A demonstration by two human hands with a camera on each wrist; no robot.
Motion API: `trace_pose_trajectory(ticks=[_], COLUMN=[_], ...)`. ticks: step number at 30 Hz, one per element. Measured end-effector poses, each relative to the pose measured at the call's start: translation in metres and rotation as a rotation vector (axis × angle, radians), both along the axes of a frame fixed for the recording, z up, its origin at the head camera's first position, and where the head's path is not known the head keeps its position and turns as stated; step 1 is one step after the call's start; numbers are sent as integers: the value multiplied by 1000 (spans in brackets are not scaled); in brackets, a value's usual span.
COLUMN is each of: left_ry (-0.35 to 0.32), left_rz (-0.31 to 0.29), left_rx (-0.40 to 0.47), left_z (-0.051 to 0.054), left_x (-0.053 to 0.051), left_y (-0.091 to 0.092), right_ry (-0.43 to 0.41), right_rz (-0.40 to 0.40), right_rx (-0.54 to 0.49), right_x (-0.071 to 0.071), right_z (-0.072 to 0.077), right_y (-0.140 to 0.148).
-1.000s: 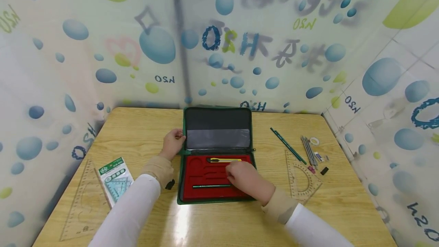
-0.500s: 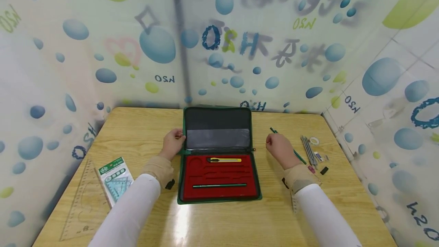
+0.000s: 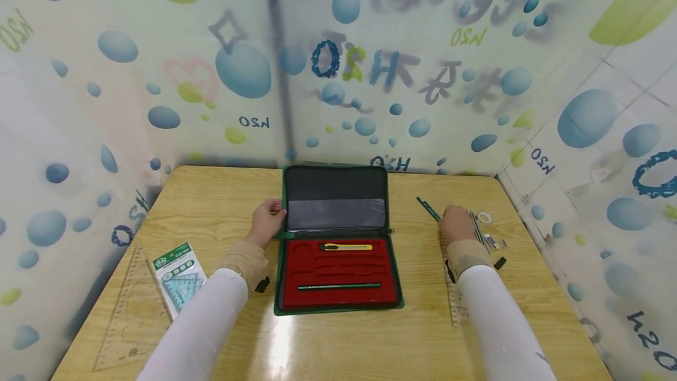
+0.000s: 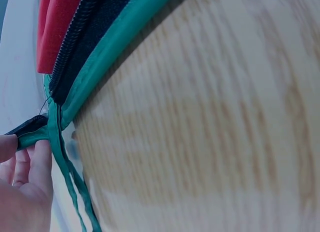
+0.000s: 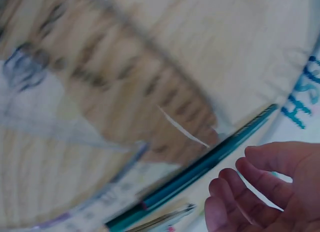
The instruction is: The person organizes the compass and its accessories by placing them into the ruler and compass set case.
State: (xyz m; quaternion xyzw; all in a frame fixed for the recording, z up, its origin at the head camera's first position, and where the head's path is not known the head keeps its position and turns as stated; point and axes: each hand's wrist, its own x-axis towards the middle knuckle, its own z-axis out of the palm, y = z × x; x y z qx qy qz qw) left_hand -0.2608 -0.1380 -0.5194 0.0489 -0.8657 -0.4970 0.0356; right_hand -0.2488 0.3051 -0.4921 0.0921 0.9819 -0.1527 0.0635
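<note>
A green zip case (image 3: 399, 306) lies unfolded, its red tray (image 3: 338, 297) holding a yellow cutter (image 3: 346, 247) and one dark green pencil (image 3: 338, 287). My left hand (image 3: 266, 222) pinches the left edge of the raised lid; the left wrist view has thumb and fingers on the green edging (image 4: 34, 137). Over on the right, my right hand (image 3: 458, 225) is above the lower part of the dark green pencils (image 3: 427, 207). In the right wrist view its fingers (image 5: 252, 189) are loosely bent beside the green pencils (image 5: 200, 167), with a gap between them and nothing held.
Right of the hand are grey pencils (image 3: 478, 229), a white tape ring (image 3: 483, 217), an eraser (image 3: 491, 242) and a black block (image 3: 499, 263). A clear set square (image 3: 453, 301) lies partly under the right forearm. At left are a packet of rulers (image 3: 180, 278) and a larger clear set square (image 3: 119, 322).
My right hand has left the tray, where the green pencil now shows whole, and moved right across to the loose pencils. The left hand has stayed on the lid edge.
</note>
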Motion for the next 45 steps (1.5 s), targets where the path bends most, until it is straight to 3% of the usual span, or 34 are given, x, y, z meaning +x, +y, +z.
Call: trace_pose_trajectory(ticks=[6, 17, 25, 35, 45], left_ry=[-6, -26, -28, -33, -31], left_rz=[-1, 0, -8, -5, -4], left_rx=[-2, 8, 7, 11, 8], left_z=[1, 1, 1, -2, -1], left_x=[0, 0, 1, -2, -1], left_y=[1, 1, -1, 0, 0], right_ry=[-18, -45, -11, -10, 38], right_rz=[-15, -2, 43, 5, 55], right_rx=[63, 33, 101, 120, 126], right_x=[1, 0, 0, -4, -5], right_z=[-3, -5, -9, -18, -7], right_y=[6, 13, 14, 17, 7])
